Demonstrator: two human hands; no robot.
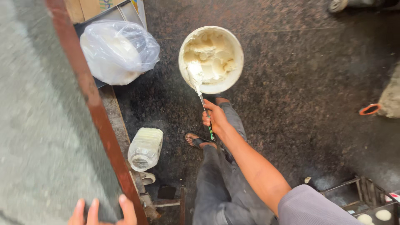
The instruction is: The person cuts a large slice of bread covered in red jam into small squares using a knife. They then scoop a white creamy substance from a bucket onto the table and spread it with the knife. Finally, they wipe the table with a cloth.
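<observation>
The grey counter (37, 137) is the biggest thing you see; it fills the whole 9 o'clock side, w/ a brown wood edge (93, 108) running down it. The dark speckled floor (300, 83) takes up the rest.

Next come your legs in dark grey pants (218, 183), at 6 o'clock, w/ one foot in a sandal (200, 141) near the middle.

At 12 o'clock a round white bucket (211, 59) sits on the floor, full of pale creamy lumps. At 10 o'clock a clear plastic bag (118, 50) w/ something white inside sits on a dark tray. At 7 o'clock a clear plastic jug (146, 148) lies tipped on the floor, by the counter's foot.

Your right hand (214, 118) is near the middle, just under the bucket. Its fingers are curled tight round the thin handle of a spoon (198, 81). The handle has a green end poking out below your fist. The spoon's scoop end is at the bucket's near side, in the cream & coated w/ it.

Your left hand (102, 212) is at 7 o'clock, at the bottom edge. Three or so fingers show, straight & spread a bit, lying flat on the counter by the wood edge. They hold nothing. The rest of that hand is cut off by the frame.

At 3 o'clock an orange bit (370, 109) lies far from both hands.
</observation>
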